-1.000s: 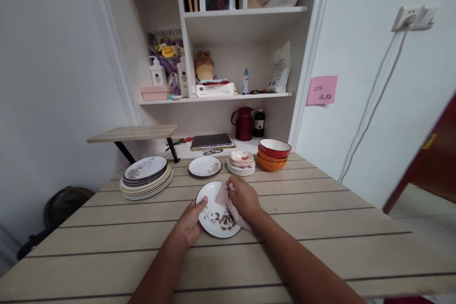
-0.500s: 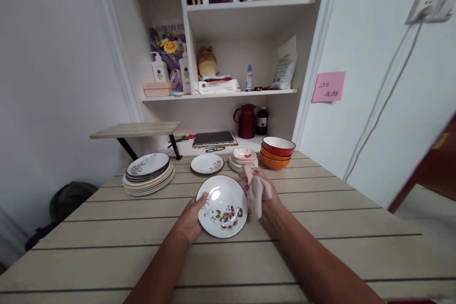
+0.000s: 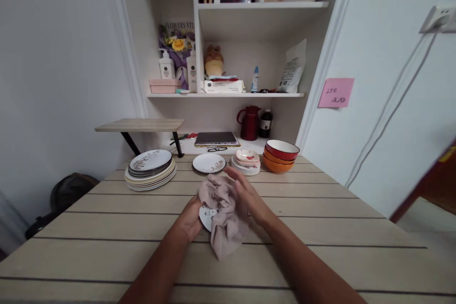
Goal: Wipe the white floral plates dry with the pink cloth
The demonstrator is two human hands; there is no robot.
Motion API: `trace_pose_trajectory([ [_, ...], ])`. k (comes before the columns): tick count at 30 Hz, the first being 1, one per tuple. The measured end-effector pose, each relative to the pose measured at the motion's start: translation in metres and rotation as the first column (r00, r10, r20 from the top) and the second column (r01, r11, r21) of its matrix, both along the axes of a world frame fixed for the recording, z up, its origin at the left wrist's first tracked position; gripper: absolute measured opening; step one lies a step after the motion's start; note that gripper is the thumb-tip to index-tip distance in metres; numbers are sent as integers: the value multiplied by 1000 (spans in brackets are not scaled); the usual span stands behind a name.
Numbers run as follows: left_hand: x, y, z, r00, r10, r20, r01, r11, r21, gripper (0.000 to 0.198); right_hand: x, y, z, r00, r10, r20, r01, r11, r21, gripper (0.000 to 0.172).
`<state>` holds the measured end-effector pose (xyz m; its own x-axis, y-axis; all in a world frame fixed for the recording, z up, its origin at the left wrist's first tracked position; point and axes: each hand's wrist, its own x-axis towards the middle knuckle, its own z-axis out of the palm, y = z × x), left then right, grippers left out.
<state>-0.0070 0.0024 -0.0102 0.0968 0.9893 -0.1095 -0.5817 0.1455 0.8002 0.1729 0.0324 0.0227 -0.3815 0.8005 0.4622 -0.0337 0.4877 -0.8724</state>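
Observation:
A white plate with a dark rim and floral print (image 3: 205, 218) is mostly hidden under a crumpled pinkish-grey cloth (image 3: 224, 213). My left hand (image 3: 190, 218) grips the plate's left edge. My right hand (image 3: 249, 197) is at the cloth's right side, fingers stretched out and raised over its upper right edge, not wrapped round it. Behind the cloth lies another floral plate (image 3: 209, 164), flat on the table.
Stacked plates (image 3: 150, 169) stand at the left by a small wooden riser (image 3: 140, 126). Small dishes (image 3: 246, 161) and stacked orange and red bowls (image 3: 280, 156) are at the back right. A red jug (image 3: 250, 123) and dark laptop (image 3: 215, 138) lie behind.
The cloth has moved left from beside the plate and now spreads over it. My right hand has opened from its hold on the cloth. The camera view has shifted slightly.

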Motion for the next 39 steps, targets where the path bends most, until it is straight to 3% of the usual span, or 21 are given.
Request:
trace_pose_trajectory([
  [2, -1, 1, -2, 1000, 10, 18, -10, 1000, -8, 26, 10, 8, 0, 973, -115, -200, 97, 990, -100, 50],
  [4, -3, 3, -4, 999, 20, 38, -19, 1000, -21, 23, 17, 15, -3, 914, -289, -286, 220, 943, -250, 54],
  [6, -4, 4, -5, 998, 19, 55, -17, 999, -35, 21, 19, 18, -7, 897, -336, -289, 194, 884, -426, 57],
  [8, -5, 3, -4, 998, 4, 62, -2, 999, -45, 22, 14, 16, -12, 928, -207, -308, -7, 820, -573, 55],
  [11, -5, 1, -2, 998, -26, 61, 29, 998, -59, 25, 2, 9, -19, 913, 40, -406, -327, 668, -669, 43],
  [13, -5, 0, -1, 998, -43, 56, 47, 996, -76, 27, -3, 5, -22, 895, 91, -436, -403, 580, -708, 34],
  [16, -6, 1, -2, 997, -66, 47, 71, 991, -114, 27, -3, 3, -24, 905, 102, -413, -406, 501, -765, 25],
  [22, -9, 0, -2, 994, -110, 21, 112, 975, -190, 29, -4, 0, -24, 901, 112, -418, -421, 453, -786, 29],
  [28, -12, -1, 7, 998, -30, -58, 21, 989, -146, 38, -13, 5, -31, 887, 29, -461, -421, 462, -781, 30],
  [30, -15, 0, 9, 995, 36, -89, -45, 994, -104, 45, -15, 7, -32, 878, -15, -478, -415, 475, -776, 31],
  [32, -19, 1, 8, 967, 173, -188, -181, 983, -25, 56, -17, 7, -32, 869, -49, -493, -408, 494, -768, 34],
  [35, -23, 4, 3, 851, 384, -358, -368, 923, 113, 64, -18, 6, -32, 856, -83, -510, -401, 516, -757, 38],
  [39, -22, 7, -1, 740, 496, -454, -468, 865, 181, 60, -21, 6, -32, 842, -132, -523, -392, 517, -761, 35],
])
